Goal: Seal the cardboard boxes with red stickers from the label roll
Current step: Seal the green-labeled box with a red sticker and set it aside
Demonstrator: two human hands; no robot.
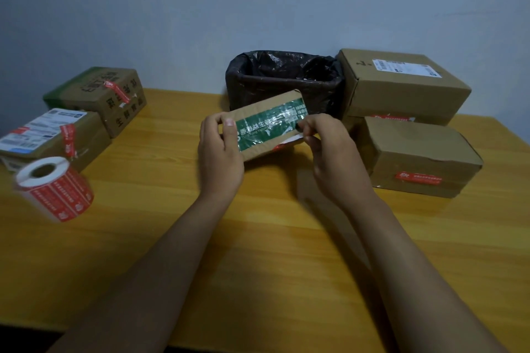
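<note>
Box in hand: a small cardboard box with green tape (pixel 269 126) is held up above the middle of the wooden table (pixel 258 252), long axis running left to right, its right end tilted farther away.
Left hand (pixel 219 152): fingers clamped on the box's left end.
Right hand (pixel 329 152): fingertips pinched at the right end, where a scrap of white and red (pixel 285 143) shows underneath; a sticker, I'd guess.
Label roll (pixel 53 188): lies near left, well apart, closer to the left hand.
Stickered boxes: two at far left (pixel 94 100), two stacked at right (pixel 413 135).
Lined bin (pixel 284 77): just behind the held box.
</note>
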